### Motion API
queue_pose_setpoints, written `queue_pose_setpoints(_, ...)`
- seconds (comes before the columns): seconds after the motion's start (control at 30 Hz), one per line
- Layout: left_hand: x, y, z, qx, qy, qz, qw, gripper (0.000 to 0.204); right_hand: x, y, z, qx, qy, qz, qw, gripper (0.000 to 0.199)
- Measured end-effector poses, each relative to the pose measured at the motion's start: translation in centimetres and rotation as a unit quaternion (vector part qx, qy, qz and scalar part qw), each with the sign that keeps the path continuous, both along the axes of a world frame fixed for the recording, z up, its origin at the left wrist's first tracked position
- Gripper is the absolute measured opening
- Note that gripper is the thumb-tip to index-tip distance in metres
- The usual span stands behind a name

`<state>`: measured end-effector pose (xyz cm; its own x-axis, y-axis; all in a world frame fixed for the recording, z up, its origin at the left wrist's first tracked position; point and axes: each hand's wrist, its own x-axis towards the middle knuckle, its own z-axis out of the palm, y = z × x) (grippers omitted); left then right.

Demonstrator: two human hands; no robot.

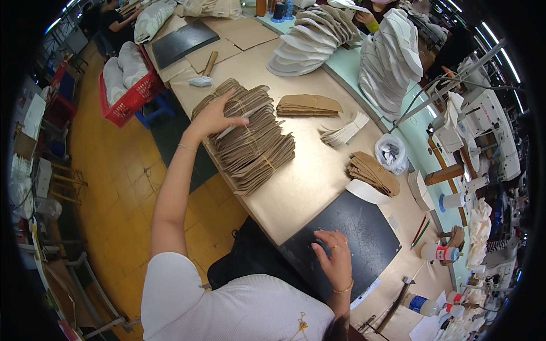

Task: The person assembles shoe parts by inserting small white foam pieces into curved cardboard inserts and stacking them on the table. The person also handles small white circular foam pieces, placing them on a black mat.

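Observation:
My left hand point(215, 117) lies on the far end of a long row of brown cut pieces point(256, 153), its thumb and fingers spread over their edges. Yellow bands tie these pieces into bundles. Loosely bent, my right hand point(335, 256) is over a black board point(358, 227), with nothing seen in it and its fingers apart. Just beyond the board are a white curved piece point(368, 192) and a banded brown bundle point(373, 173). Farther off lie another brown bundle point(309, 106) and a fan of white strips point(345, 129).
A hammer point(207, 68) lies past the row, near a second dark board point(185, 42). Stacks of white shaped pieces point(313, 42) stand on the far side. A bag-lined tub point(391, 153), two pencils point(420, 232), and glue bottles point(439, 252) are at right. A red crate point(133, 96) stands left.

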<state>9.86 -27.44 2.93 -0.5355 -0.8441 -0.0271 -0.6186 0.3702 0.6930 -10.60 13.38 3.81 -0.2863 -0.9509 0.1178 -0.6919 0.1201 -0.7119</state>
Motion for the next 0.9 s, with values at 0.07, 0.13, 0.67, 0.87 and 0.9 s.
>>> queue_pose_setpoints(0.07,0.8,-2.6,-0.1,0.027,0.056,0.043,0.997,0.086,-0.1,0.0,0.0,0.0,-0.01,-0.007,1.0,0.023)
queue_pose_setpoints(0.13,1.8,-6.5,-1.9,-0.012,0.082,0.12,0.989,0.085,0.0,0.0,-0.2,0.001,-0.012,-0.004,1.0,0.023)
queue_pose_setpoints(0.67,3.6,-10.1,-1.1,-0.124,-0.045,0.144,0.981,0.086,0.1,-0.5,-0.1,-0.003,-0.022,-0.003,1.0,0.022)
queue_pose_setpoints(0.87,1.3,0.3,12.3,-0.213,-0.04,0.053,0.975,0.082,0.1,-1.1,-1.2,0.02,-0.038,0.014,0.999,0.022)
queue_pose_setpoints(0.9,0.9,2.4,12.7,-0.21,-0.024,0.024,0.977,0.08,0.3,-1.2,-1.3,0.019,-0.032,0.022,0.999,0.022)
